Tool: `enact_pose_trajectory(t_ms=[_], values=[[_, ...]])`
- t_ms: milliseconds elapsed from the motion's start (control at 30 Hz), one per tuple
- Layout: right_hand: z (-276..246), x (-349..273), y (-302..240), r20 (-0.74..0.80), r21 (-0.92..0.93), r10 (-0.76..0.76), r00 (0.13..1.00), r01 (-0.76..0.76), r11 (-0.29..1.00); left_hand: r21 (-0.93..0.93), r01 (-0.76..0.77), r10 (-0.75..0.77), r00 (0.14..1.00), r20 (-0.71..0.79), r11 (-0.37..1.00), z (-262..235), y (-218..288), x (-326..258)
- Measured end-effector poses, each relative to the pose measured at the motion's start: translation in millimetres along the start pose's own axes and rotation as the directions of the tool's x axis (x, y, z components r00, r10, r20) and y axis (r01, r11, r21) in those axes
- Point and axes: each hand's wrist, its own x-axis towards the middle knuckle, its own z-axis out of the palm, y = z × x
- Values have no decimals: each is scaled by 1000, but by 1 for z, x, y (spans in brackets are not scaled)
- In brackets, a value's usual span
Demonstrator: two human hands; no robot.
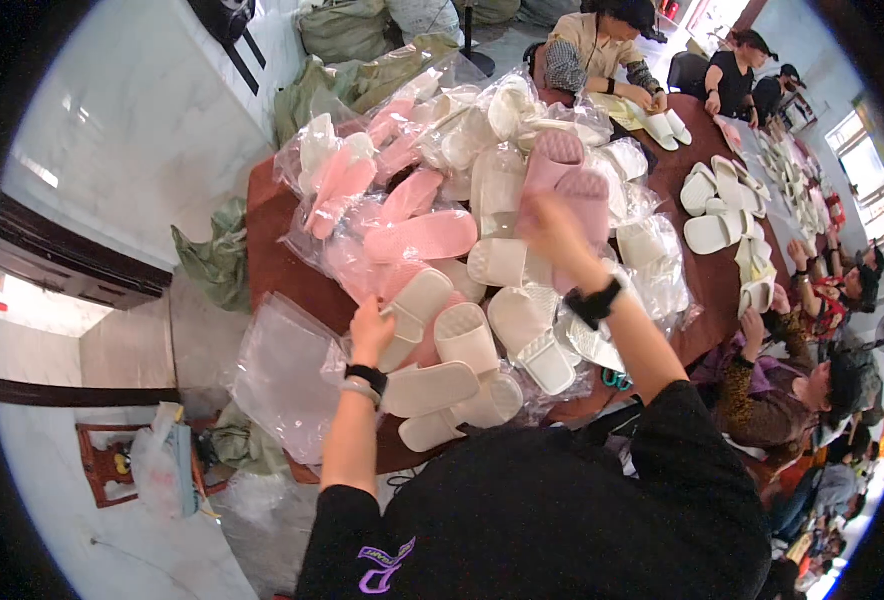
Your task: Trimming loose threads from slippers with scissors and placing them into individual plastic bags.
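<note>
My right hand [554, 232], smeared by motion, is closed at the heel end of a pair of dusty-pink slippers [580, 190] over the middle of the pile. My left hand [370, 328] has its fingers curled at the edge of a white slipper [417, 308]; what they pinch is hidden. Just right of that lie more loose white slippers [466, 338], some overlapping near the table's front edge. Light-pink slippers [422, 236] rest beyond my left hand, several in clear bags. A bagged white pair [498, 185] sits left of the dusty-pink ones.
Clear plastic bags [292, 380] hang over the front-left edge of the brown table [274, 262]. Teal-handled scissors [616, 379] lie near my right forearm. Across the table a person [602, 60] handles slippers; other people sit along the right. Green sacks [217, 255] lie at the left.
</note>
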Motion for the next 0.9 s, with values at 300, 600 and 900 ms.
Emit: enact_pose_trajectory(t_ms=[300, 600, 900], values=[[172, -34, -18, 691, 509, -78, 718, -407, 758, -324, -56, 27, 995, -96, 944, -7, 3, -48], [-38, 81, -85, 215, 761, 119, 969, -243, 601, -289, -17, -7, 996, -84, 957, 13, -5, -68], [-126, 134, -102, 42, 398, 36, 998, -50, 916, -375, -239, 124, 944, -305, 896, -43, 84, -48]])
